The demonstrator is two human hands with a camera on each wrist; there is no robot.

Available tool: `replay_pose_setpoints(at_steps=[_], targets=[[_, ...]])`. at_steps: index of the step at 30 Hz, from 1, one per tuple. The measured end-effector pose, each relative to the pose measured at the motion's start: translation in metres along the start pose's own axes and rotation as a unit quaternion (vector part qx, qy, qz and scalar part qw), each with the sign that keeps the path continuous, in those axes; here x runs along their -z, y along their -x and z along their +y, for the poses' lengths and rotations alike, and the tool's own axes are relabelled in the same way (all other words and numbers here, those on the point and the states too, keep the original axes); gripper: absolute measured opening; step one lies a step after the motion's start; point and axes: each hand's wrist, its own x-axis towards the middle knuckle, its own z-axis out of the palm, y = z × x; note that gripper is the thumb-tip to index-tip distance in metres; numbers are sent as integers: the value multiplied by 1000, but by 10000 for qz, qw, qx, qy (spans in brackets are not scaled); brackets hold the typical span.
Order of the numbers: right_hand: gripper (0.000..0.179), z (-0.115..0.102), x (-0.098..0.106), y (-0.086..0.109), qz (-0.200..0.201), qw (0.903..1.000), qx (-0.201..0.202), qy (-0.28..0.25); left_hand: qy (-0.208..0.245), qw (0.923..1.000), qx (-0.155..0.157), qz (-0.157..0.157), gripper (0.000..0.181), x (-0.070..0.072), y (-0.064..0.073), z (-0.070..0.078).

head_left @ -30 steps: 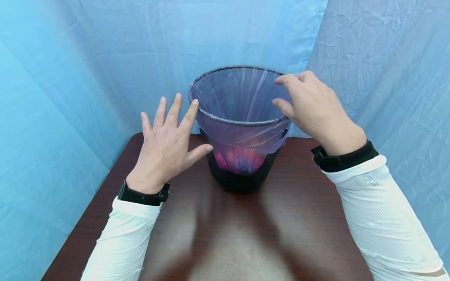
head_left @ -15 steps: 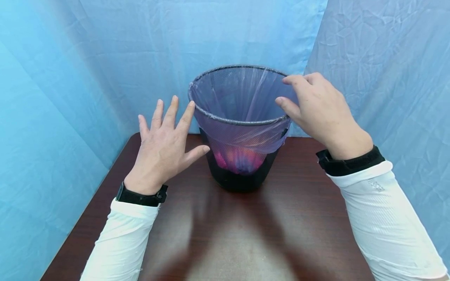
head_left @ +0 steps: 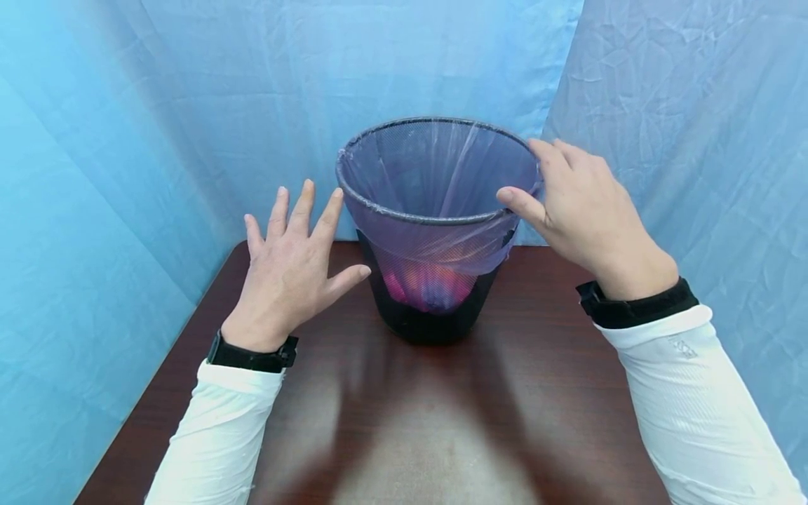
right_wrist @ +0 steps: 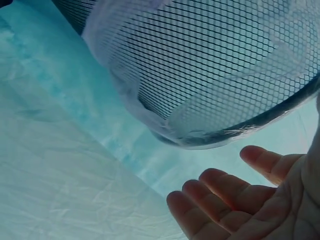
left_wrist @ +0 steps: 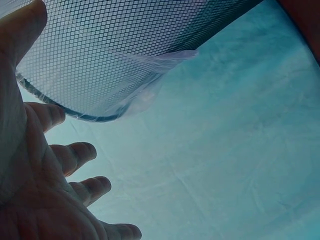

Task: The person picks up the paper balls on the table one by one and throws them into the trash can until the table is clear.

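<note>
A black mesh wastebasket [head_left: 435,330] stands upright at the far middle of the table, with a thin purple bin liner [head_left: 467,168] spread inside and folded over its rim. Pink, orange and purple contents [head_left: 435,287] show through the lower mesh. Fingers spread straight, my left hand [head_left: 284,273] is at the left of the basket, its index fingertip near the rim. My right hand [head_left: 587,210] is at the right side, fingers relaxed, thumb overlapping the rim in the head view. The right wrist view shows its fingers [right_wrist: 220,192] apart from the rim, holding nothing.
The dark brown wooden table [head_left: 416,435] carries shadows of both arms. Light blue cloth [head_left: 284,77] hangs behind and on both sides, close to the basket's far side. Black straps [head_left: 252,356] circle both wrists over white sleeves.
My right hand has moved right and outward from over the rim. My left hand has drifted slightly left and down, away from the rim. The wastebasket stays nearly in place.
</note>
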Motion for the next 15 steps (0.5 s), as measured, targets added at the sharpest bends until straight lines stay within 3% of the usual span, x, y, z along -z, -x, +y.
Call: replay_pose_setpoints(at_steps=[7, 15], targets=[[95, 11, -4, 9, -149, 9993, -316, -101, -13, 10000, 6, -30, 104, -5, 3, -3], [102, 24, -17, 22, 249, 9995, -75, -150, -16, 9998, 98, -164, 104, -13, 9, -6]])
